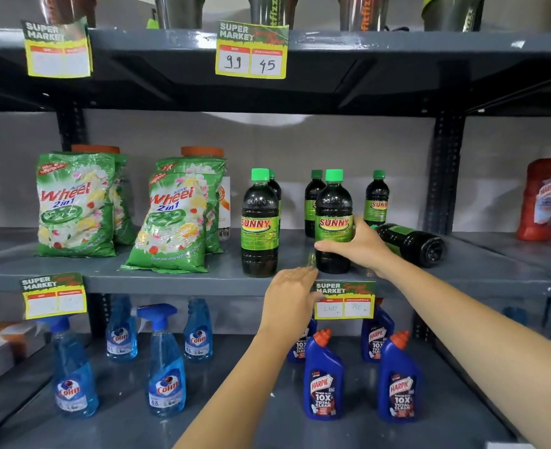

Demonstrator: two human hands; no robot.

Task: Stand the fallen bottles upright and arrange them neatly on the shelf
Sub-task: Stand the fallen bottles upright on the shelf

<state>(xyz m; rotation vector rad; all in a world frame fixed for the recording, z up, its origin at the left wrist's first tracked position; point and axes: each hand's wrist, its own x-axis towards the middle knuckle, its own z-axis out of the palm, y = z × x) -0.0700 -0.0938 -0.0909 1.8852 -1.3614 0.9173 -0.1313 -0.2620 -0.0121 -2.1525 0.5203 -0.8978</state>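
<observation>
Dark Sunny bottles with green caps stand on the middle shelf [170, 280]. My right hand [360, 246] grips the lower body of an upright front bottle [333, 202] near the shelf's front edge. Another upright front bottle [260, 222] stands to its left. Three more stand behind: one [275, 186] mostly hidden, one [312, 199], and one [377, 197] at the right. A fallen bottle [411, 243] lies on its side just right of my right hand, base toward me. My left hand [292, 294] hovers flat by the shelf edge, empty, fingers together.
Green Wheel detergent packs [73, 205] [173, 222] fill the shelf's left half. A price tag [343, 299] hangs under my hands. Blue Colin sprays [165, 361] and Harpic bottles [322, 377] stand on the shelf below. A dark upright post [442, 170] bounds the right side, with a red Harpic bottle [541, 199] beyond it.
</observation>
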